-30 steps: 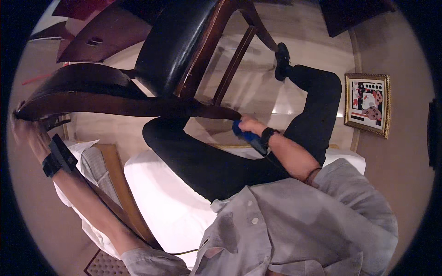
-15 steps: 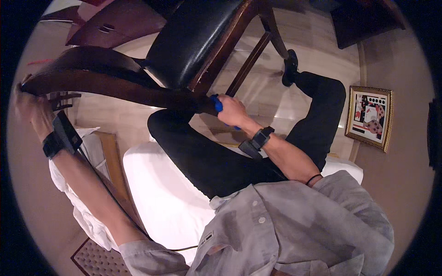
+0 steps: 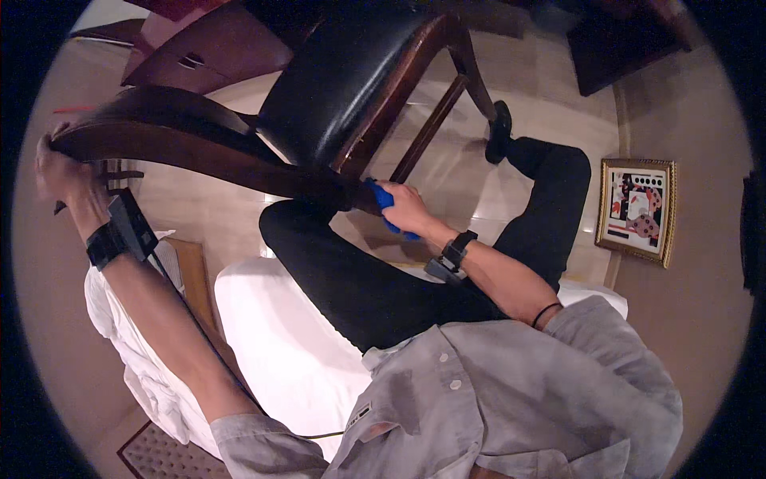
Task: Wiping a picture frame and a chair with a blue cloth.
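A dark wooden chair (image 3: 199, 158) with a glossy black padded seat (image 3: 335, 88) is tipped over in front of me, its back stretching to the left. At the far left end of that back, my left hand (image 3: 65, 172) is closed round the wood; it is slightly blurred. My right hand (image 3: 408, 211) clutches a blue cloth (image 3: 380, 194) and presses it on the chair leg near the seat's lower corner. Part of the cloth hangs below the palm. My left knee (image 3: 283, 219) is just under the frame by this corner.
I sit on a white-covered seat (image 3: 271, 335). White fabric (image 3: 152, 375) and a wooden edge (image 3: 191, 275) lie by my left arm. A gold-framed picture (image 3: 637, 209) is at the right wall. Dark red furniture (image 3: 207, 56) stands at the far left, with another dark piece (image 3: 626, 44) far right.
The chair and my left hand have shifted slightly in view, a little to the right at the left end. My right hand stays at the leg, with more of the blue cloth showing.
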A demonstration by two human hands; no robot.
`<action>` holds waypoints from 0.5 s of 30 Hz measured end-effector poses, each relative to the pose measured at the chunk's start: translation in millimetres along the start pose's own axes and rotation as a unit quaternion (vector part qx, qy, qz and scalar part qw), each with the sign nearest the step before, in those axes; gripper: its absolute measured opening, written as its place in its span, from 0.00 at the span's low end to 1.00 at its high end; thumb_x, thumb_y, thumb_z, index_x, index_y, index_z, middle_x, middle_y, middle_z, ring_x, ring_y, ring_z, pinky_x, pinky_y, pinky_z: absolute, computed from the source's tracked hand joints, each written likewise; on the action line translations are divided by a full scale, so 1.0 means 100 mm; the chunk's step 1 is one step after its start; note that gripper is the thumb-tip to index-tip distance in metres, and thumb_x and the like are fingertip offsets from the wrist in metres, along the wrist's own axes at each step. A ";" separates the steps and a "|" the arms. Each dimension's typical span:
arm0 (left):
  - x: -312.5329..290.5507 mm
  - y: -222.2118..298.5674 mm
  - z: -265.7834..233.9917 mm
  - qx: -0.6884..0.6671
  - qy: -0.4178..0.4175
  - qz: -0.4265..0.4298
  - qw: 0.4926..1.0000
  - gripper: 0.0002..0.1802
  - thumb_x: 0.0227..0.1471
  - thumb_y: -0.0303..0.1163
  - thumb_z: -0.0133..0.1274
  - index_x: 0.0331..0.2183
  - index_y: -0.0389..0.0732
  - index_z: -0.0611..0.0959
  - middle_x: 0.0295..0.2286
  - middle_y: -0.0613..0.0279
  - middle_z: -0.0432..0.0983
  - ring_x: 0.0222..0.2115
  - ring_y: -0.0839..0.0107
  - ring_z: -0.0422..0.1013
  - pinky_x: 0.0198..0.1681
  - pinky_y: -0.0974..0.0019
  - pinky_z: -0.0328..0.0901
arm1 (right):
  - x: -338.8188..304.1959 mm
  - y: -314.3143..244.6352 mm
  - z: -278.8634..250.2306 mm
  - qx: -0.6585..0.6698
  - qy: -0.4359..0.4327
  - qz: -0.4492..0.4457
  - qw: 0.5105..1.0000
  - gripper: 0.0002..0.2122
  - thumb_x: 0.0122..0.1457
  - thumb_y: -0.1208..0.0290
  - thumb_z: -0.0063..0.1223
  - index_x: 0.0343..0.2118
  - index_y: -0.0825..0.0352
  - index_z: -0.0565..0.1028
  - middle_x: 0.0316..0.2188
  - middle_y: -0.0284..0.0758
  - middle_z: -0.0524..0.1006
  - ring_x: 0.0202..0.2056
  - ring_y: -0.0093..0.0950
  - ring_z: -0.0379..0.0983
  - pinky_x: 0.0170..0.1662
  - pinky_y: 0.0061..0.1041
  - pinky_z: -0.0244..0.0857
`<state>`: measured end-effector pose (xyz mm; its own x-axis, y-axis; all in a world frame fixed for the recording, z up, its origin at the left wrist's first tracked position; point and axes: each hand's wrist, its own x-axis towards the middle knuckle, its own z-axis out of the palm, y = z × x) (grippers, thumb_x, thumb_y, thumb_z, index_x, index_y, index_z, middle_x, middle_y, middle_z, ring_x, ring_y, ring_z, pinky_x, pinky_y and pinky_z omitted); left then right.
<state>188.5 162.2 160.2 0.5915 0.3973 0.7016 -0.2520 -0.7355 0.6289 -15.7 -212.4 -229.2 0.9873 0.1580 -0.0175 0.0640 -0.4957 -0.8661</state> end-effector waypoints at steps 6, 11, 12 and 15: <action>0.02 -0.03 -0.05 -0.128 -0.020 -0.017 0.991 0.16 0.56 0.27 0.39 0.34 0.25 0.80 0.32 0.48 0.80 0.28 0.61 0.77 0.34 0.64 0.72 | 0.20 -0.57 -0.24 0.516 -0.068 0.267 0.811 0.14 0.51 0.83 0.51 0.43 0.72 0.74 0.29 0.32 0.75 0.29 0.22 0.74 0.33 0.25 0.69; 0.10 -0.02 -0.01 -0.178 -0.021 -0.056 0.982 0.16 0.56 0.27 0.39 0.34 0.25 0.79 0.32 0.47 0.79 0.30 0.62 0.77 0.35 0.64 0.72 | -0.16 0.06 -0.06 0.016 0.022 -0.019 0.999 0.28 0.42 0.82 0.50 0.53 0.70 0.69 0.47 0.48 0.75 0.48 0.47 0.72 0.56 0.36 0.63; 0.12 -0.06 -0.03 -0.177 -0.017 -0.056 0.983 0.16 0.56 0.27 0.39 0.34 0.25 0.79 0.32 0.47 0.79 0.30 0.62 0.77 0.35 0.64 0.72 | -0.14 0.05 -0.04 0.016 0.019 -0.022 0.999 0.28 0.42 0.82 0.50 0.53 0.70 0.69 0.47 0.48 0.75 0.48 0.47 0.72 0.56 0.36 0.63; 0.38 -0.47 -0.25 0.003 -0.019 0.145 0.989 0.11 0.54 0.27 0.45 0.36 0.31 0.79 0.33 0.51 0.79 0.32 0.63 0.76 0.37 0.65 0.71 | -0.16 -0.12 -0.12 -0.017 -0.055 0.054 0.997 0.27 0.42 0.80 0.52 0.51 0.69 0.71 0.47 0.48 0.75 0.48 0.47 0.72 0.55 0.36 0.63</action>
<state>204.1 225.8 165.9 0.5233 0.1494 0.8390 -0.4107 -0.8184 0.4019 -30.9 -219.1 -212.9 0.9671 0.1936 -0.1653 -0.0346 -0.5435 -0.8387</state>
